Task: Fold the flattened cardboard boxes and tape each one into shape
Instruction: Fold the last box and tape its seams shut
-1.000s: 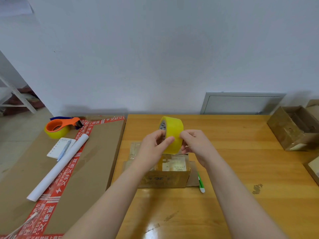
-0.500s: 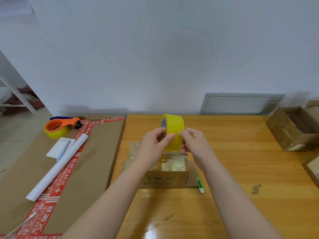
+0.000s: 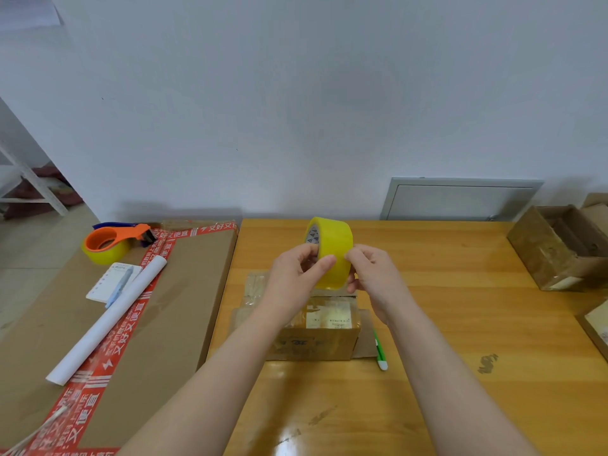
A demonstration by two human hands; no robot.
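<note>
We hold the tape roll (image 3: 336, 240) above the box (image 3: 312, 343): our left hand (image 3: 292, 281) grips its left side, our right hand (image 3: 375, 278) pinches its right. The box sits near the table's (image 3: 460, 324) left edge.

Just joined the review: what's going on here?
A person holds a yellow roll of packing tape in both hands, above a small brown cardboard box on the wooden table. The left hand grips the roll; the right hand pinches its outer face, probably hunting the tape end. No pulled strip shows.
</note>
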